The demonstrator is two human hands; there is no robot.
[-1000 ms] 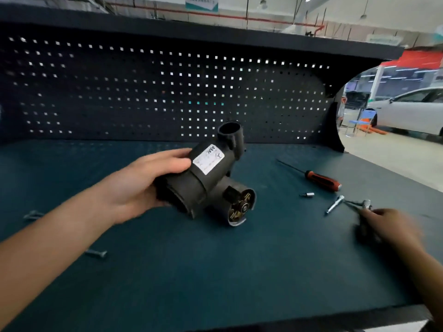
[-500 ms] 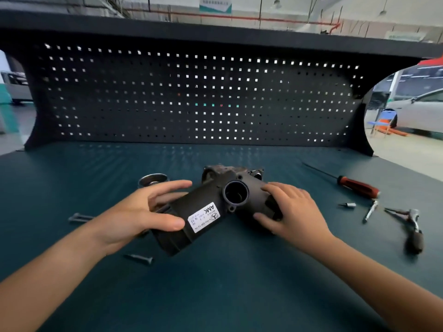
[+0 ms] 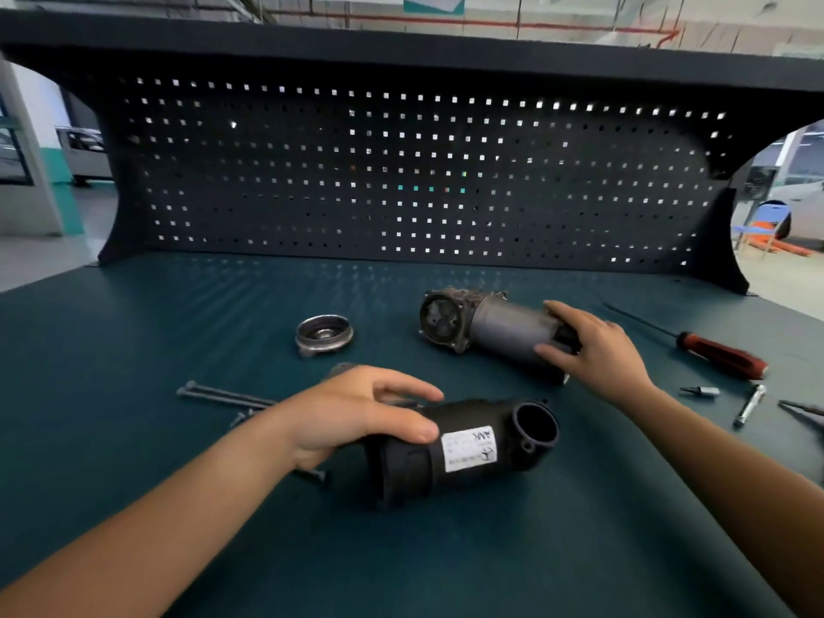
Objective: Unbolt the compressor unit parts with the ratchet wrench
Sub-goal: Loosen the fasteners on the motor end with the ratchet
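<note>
Centre of frame: both hands occupied, two round parts lying apart.
Grip check: left hand [image 3: 356,412] curls over black housing [image 3: 468,452], lower centre; right hand [image 3: 597,345] clasps grey motor body [image 3: 490,330], centre right. I judge either could roll once released. Loose bolts [image 3: 227,396] beside the left forearm could get swept off tabletop [image 3: 133,332].

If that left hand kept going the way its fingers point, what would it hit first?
Probably the grey motor body that the right hand holds: the left hand, gripping the black housing, points right and away toward it. Depth is unclear.
</note>
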